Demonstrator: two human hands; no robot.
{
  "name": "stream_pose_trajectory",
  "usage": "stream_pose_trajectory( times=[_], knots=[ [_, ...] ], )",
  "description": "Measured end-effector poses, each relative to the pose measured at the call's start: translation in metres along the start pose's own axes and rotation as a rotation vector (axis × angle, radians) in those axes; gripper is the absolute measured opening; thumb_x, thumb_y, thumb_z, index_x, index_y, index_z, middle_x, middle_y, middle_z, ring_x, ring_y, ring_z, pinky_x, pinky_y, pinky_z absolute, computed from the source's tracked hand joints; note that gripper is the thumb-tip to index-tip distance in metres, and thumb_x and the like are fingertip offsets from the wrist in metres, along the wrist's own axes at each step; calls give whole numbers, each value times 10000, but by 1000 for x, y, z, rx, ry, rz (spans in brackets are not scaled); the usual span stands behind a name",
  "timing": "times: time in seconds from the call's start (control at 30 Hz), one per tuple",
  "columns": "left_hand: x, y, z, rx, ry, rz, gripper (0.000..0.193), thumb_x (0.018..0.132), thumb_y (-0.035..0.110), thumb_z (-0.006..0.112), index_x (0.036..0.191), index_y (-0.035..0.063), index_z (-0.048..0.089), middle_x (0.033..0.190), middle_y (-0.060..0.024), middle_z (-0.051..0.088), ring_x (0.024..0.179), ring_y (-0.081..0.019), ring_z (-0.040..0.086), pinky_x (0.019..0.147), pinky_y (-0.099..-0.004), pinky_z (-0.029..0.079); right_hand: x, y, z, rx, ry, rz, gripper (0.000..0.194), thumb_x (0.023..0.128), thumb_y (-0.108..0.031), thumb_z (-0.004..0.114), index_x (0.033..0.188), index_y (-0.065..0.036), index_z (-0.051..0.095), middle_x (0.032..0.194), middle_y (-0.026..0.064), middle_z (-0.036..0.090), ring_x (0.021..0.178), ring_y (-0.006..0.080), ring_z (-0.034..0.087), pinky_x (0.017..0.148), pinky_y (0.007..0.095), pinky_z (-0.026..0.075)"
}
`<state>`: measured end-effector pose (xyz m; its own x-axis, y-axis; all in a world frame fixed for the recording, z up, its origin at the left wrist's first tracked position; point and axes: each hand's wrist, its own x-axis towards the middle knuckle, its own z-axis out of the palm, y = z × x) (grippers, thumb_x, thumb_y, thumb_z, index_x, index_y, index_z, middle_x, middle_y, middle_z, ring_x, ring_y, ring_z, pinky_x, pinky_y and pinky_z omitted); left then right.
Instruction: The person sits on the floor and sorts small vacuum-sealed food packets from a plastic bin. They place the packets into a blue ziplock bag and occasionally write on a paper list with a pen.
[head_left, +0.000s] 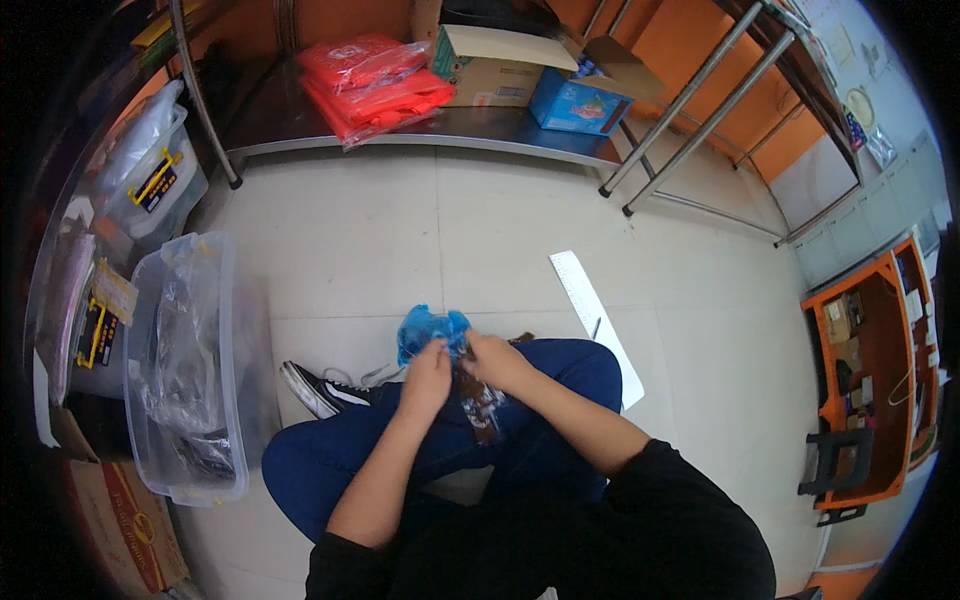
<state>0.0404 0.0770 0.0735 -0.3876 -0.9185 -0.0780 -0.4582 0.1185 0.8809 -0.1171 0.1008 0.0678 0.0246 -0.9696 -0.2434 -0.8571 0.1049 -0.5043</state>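
Note:
A crumpled blue plastic bag (429, 330) is bunched in front of my crossed legs. My left hand (429, 375) pinches its near edge with thumb and fingers. My right hand (496, 361) has its fingers closed on the right side of the same bag, close to the left hand. Just below the hands, brown-and-clear plastic wrapping (484, 409) lies across my jeans. Whether the right hand also touches that wrapping cannot be told. Past my right knee, a long white sheet (611, 345) with printed marks lies on the floor, a small dark slim object (597, 328) on it.
To the left stands a clear plastic tub (236, 442) holding plastic film, with another lidded tub (180, 176) behind it. A low metal shelf (480, 141) ahead carries red packaged bundles (375, 82) and cardboard boxes (491, 75). Steel table legs (697, 124) stand front right; an orange cabinet (862, 375) is far right.

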Motion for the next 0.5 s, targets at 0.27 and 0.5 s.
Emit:
stream_pose_trajectory(
  times=[0.27,0.5],
  knots=[
    [7,17,-22,-110,146,169,263,914,150,538,1133,21,608,783,-207,637,639,-252,633,619,-326,483,4,-38,-14,1693,304,367,252,827,-130,605,984,-101,410,955,65,503,895,188,530,734,383,487],
    [13,28,-36,-971,202,-100,351,980,244,471,1202,-1,588,1072,-120,653,980,-167,607,854,-262,456,-6,-61,-8,791,380,-250,563,840,-155,621,1331,-34,373,1152,161,500,1088,288,500,964,410,386]
  ],
)
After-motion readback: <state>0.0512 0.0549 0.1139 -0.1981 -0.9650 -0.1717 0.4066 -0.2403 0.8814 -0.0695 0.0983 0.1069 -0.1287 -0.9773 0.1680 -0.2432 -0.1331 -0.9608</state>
